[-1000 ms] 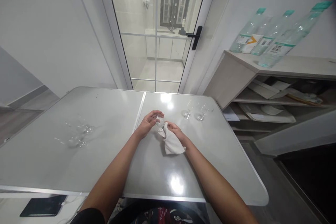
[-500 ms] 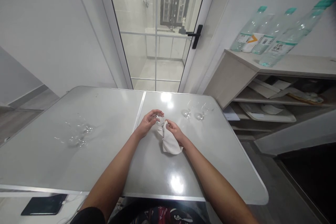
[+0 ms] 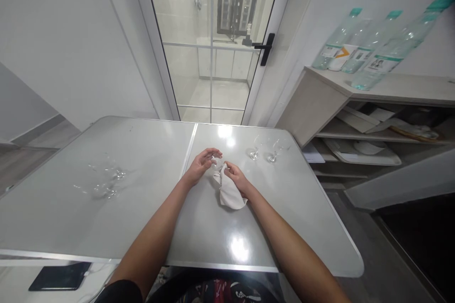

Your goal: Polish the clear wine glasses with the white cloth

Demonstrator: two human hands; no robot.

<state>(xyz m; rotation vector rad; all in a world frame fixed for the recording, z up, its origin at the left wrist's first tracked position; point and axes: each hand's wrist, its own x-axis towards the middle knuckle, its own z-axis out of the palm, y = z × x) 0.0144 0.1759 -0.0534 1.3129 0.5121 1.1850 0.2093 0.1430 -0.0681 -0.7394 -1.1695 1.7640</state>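
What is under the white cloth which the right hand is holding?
Part of a clear glass shows at the upper edge of the cloth, between the left hand and the right hand. Whatever the folds cover cannot be seen.

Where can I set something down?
Between the glass cluster and your left forearm; also between your right forearm and the right edge of the table, nearer than the two glasses. Crowded: around your left hand, right hand, held glass and cloth.

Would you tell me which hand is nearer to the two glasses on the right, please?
Right: the right hand, on the cloth, is left of the glasses and nearer the person; the left hand is farther left, at another glass.
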